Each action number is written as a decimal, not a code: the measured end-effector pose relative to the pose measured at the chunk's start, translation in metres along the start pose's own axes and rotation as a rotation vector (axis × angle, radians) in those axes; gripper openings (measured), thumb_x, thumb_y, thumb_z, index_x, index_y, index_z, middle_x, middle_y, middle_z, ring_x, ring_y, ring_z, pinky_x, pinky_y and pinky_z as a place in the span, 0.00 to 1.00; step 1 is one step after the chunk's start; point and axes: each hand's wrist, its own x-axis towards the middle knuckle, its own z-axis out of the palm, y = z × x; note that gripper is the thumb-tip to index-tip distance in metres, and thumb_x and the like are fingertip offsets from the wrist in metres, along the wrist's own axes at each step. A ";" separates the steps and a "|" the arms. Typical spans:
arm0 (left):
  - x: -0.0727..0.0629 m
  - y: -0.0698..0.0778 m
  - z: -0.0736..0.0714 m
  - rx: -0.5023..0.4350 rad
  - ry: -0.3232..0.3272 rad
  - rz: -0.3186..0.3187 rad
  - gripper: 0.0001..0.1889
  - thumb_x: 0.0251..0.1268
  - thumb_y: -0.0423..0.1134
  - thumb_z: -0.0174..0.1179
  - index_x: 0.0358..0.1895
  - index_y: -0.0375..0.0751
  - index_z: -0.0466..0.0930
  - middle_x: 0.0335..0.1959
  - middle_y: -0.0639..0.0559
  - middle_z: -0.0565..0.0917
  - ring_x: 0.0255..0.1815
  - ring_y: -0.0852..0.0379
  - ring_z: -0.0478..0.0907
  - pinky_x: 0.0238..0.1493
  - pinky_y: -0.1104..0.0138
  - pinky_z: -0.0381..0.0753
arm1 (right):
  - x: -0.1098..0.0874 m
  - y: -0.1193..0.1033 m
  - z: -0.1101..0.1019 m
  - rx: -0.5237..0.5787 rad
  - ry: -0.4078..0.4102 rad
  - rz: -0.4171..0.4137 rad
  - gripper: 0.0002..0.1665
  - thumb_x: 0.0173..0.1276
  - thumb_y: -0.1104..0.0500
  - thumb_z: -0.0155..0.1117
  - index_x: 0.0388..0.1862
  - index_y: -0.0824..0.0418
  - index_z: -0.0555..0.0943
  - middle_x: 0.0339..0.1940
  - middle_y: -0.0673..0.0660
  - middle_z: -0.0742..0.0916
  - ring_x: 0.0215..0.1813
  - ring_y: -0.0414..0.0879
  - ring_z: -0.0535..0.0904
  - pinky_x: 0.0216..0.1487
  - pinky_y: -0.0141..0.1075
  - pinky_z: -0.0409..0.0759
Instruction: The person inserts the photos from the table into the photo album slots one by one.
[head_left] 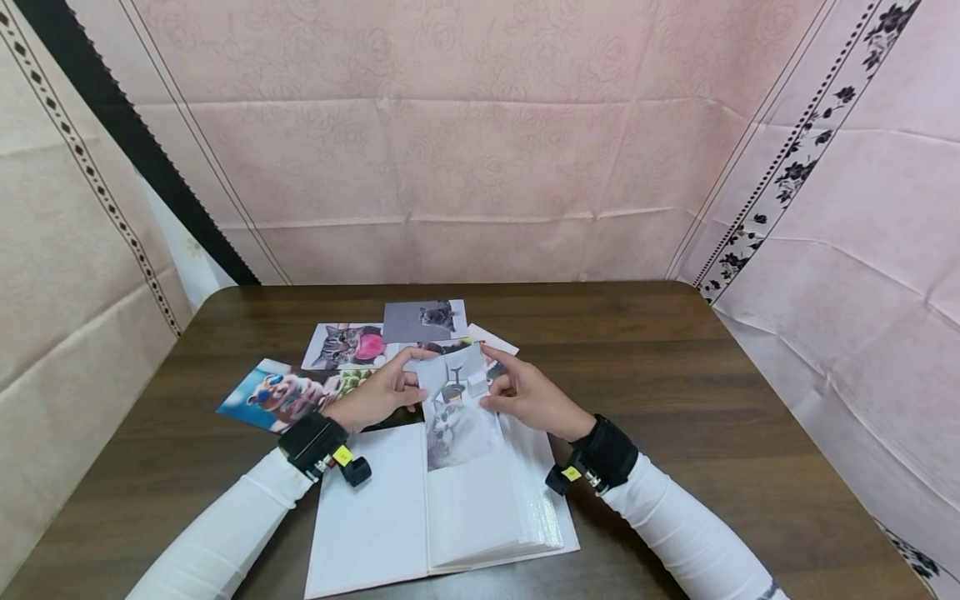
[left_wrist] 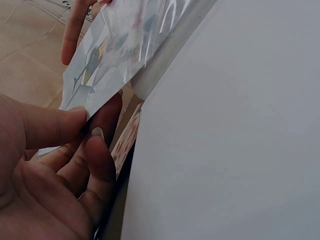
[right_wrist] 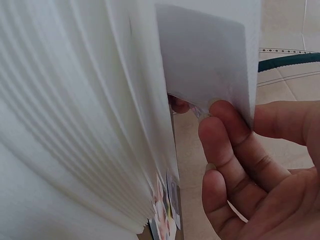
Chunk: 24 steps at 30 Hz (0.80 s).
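Note:
An open photo album (head_left: 375,517) with white pages lies on the table. A photo (head_left: 447,429) with a pale picture and a glass sits partly inside the clear plastic sleeve (left_wrist: 165,30) of a raised page, its upper end sticking out. My left hand (head_left: 382,393) pinches the photo's left edge; the left wrist view shows the thumb on its face and fingers behind. My right hand (head_left: 536,398) pinches the right edge near the sleeve's mouth. From behind, in the right wrist view, the photo shows as a grey shape through the page (right_wrist: 210,55).
Several loose photos lie beyond the album: a grey one with a kitten (head_left: 420,321), a kitten with a pink ball (head_left: 348,346), and a colourful one with sunglasses (head_left: 277,396). The brown wooden table (head_left: 675,400) is bordered by pale patterned cloth (head_left: 480,167).

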 end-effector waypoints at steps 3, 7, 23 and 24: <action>0.000 0.001 0.000 -0.003 0.003 -0.002 0.29 0.78 0.36 0.55 0.76 0.50 0.56 0.37 0.42 0.82 0.39 0.47 0.77 0.49 0.60 0.77 | 0.000 0.001 0.000 -0.006 0.002 0.001 0.48 0.70 0.63 0.67 0.83 0.59 0.53 0.29 0.55 0.86 0.33 0.46 0.73 0.35 0.31 0.69; 0.000 0.001 0.000 -0.003 -0.003 0.005 0.28 0.78 0.35 0.55 0.75 0.48 0.57 0.36 0.40 0.82 0.38 0.48 0.77 0.48 0.61 0.77 | 0.001 0.001 0.000 -0.006 0.004 -0.003 0.48 0.70 0.64 0.67 0.83 0.59 0.53 0.30 0.56 0.86 0.33 0.47 0.73 0.35 0.31 0.69; -0.002 0.003 0.001 -0.011 -0.012 0.018 0.31 0.77 0.35 0.55 0.78 0.53 0.54 0.34 0.38 0.79 0.39 0.47 0.78 0.49 0.60 0.78 | 0.000 0.000 -0.001 -0.016 0.002 -0.011 0.48 0.71 0.63 0.67 0.83 0.59 0.53 0.30 0.56 0.87 0.34 0.46 0.74 0.40 0.33 0.71; -0.001 0.003 0.001 -0.011 -0.011 0.020 0.32 0.77 0.34 0.55 0.78 0.54 0.55 0.33 0.38 0.79 0.39 0.47 0.78 0.49 0.60 0.78 | 0.000 0.000 -0.001 -0.018 0.002 -0.010 0.48 0.71 0.63 0.67 0.83 0.59 0.53 0.31 0.56 0.87 0.34 0.46 0.74 0.40 0.33 0.71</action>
